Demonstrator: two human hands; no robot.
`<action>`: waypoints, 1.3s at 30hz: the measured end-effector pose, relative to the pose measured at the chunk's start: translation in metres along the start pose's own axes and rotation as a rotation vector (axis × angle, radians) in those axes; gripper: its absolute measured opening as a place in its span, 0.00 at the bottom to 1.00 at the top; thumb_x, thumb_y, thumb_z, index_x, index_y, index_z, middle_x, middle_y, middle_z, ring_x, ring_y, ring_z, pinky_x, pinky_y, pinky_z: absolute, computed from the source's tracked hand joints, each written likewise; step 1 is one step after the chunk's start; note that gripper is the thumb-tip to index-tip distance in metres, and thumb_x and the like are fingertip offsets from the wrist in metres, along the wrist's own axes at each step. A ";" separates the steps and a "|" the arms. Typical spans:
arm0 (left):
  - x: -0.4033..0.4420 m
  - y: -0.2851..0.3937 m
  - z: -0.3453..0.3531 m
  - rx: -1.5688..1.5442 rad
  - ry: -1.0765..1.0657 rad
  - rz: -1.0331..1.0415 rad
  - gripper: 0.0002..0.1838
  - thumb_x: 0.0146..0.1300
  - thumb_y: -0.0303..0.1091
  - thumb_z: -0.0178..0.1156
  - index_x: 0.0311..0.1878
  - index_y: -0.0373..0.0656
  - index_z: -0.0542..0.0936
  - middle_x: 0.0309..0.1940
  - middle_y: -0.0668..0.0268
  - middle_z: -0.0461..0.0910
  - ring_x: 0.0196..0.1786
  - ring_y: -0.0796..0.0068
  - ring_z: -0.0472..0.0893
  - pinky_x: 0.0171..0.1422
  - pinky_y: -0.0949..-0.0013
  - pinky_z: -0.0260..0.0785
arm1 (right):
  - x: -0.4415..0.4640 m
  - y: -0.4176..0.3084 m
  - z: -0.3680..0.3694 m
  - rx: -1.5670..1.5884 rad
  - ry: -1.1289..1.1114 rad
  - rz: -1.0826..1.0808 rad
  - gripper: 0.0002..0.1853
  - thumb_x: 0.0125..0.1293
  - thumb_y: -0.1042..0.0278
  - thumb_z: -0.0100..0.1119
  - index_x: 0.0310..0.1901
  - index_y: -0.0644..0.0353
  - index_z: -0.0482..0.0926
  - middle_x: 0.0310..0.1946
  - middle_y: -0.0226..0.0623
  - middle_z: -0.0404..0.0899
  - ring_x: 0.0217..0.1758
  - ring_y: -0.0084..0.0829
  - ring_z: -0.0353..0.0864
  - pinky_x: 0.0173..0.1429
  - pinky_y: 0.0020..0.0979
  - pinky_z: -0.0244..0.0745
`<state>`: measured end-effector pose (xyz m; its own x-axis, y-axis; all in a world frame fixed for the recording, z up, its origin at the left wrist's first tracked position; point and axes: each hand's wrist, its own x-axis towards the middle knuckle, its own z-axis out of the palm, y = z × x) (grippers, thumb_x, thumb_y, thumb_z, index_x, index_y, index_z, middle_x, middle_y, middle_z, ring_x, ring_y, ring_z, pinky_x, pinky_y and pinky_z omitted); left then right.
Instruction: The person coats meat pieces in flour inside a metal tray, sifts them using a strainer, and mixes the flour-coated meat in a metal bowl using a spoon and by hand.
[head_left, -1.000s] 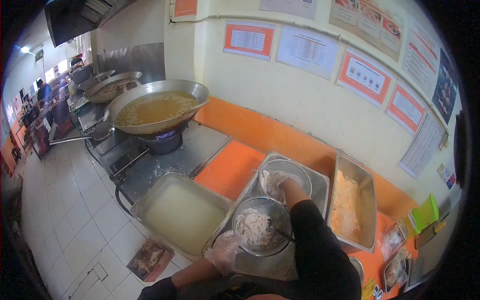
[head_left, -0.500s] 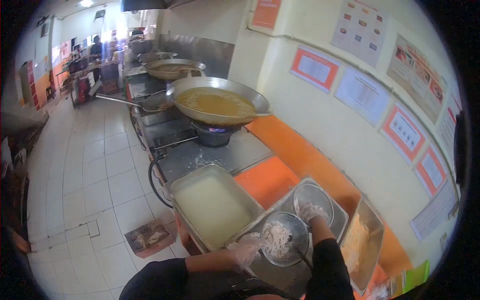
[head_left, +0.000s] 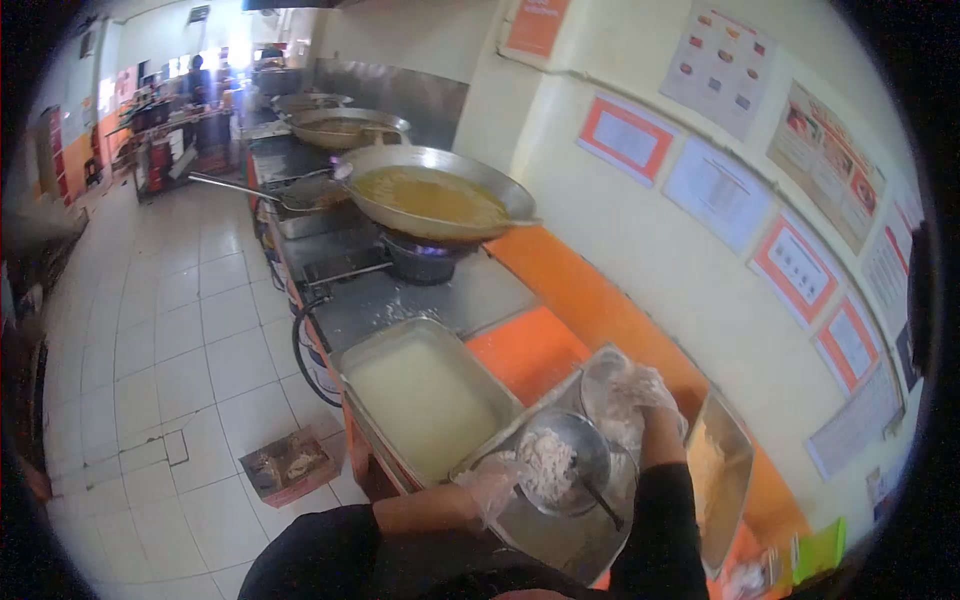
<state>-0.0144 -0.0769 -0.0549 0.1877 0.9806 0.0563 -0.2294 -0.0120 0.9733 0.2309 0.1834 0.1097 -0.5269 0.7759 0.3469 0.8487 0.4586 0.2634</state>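
My left hand (head_left: 495, 487), in a clear plastic glove, grips the left rim of a round metal bowl (head_left: 602, 460). Inside that bowl lies a heap of white, flour-coated pieces (head_left: 548, 462); a dark handle (head_left: 605, 508) sticks out toward the lower right. Over a second round metal bowl (head_left: 598, 372) behind it is my gloved right hand (head_left: 645, 388). Its fingers are blurred, and whether they hold anything cannot be made out. Both bowls sit in a shallow metal tray (head_left: 560, 548) dusted with white.
Left of the bowls is a deep metal pan (head_left: 345, 362) of cloudy liquid. Beyond it, a large wok (head_left: 525, 195) of oil stands over a lit burner (head_left: 420, 258). A long-handled strainer (head_left: 235, 185) juts over the aisle. At right is a tray of orange-yellow powder (head_left: 745, 470). A box (head_left: 290, 490) lies on the floor.
My right hand has lifted from inside the second bowl and moved up and slightly right. My left hand stays at the nearer bowl's rim. The view has shifted slightly.
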 end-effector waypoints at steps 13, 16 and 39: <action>-0.023 0.099 0.011 -0.252 0.108 -0.178 0.13 0.57 0.30 0.51 0.43 0.34 0.73 0.38 0.62 0.76 0.40 0.73 0.75 0.46 0.73 0.67 | 0.000 -0.015 -0.054 -0.042 -0.055 0.191 0.14 0.53 0.55 0.52 0.35 0.54 0.78 0.30 0.40 0.78 0.34 0.39 0.78 0.44 0.33 0.72; -0.041 0.159 0.027 -0.310 0.102 -0.260 0.14 0.57 0.29 0.51 0.44 0.32 0.72 0.39 0.61 0.76 0.41 0.72 0.75 0.47 0.71 0.68 | -0.004 -0.003 -0.095 0.011 0.001 -0.139 0.13 0.55 0.59 0.52 0.38 0.57 0.76 0.33 0.38 0.77 0.37 0.36 0.77 0.44 0.31 0.72; -0.034 0.142 0.021 -0.299 0.002 -0.172 0.14 0.56 0.29 0.49 0.45 0.34 0.71 0.40 0.60 0.75 0.41 0.73 0.75 0.46 0.71 0.68 | -0.038 -0.082 -0.110 1.129 -0.706 -0.175 0.18 0.57 0.65 0.50 0.50 0.59 0.69 0.49 0.37 0.71 0.51 0.30 0.70 0.55 0.30 0.65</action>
<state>-0.0330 -0.1161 0.0865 0.2463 0.9636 -0.1039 -0.4640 0.2113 0.8603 0.1770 0.0687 0.1735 -0.7859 0.5697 -0.2404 0.5264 0.4123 -0.7436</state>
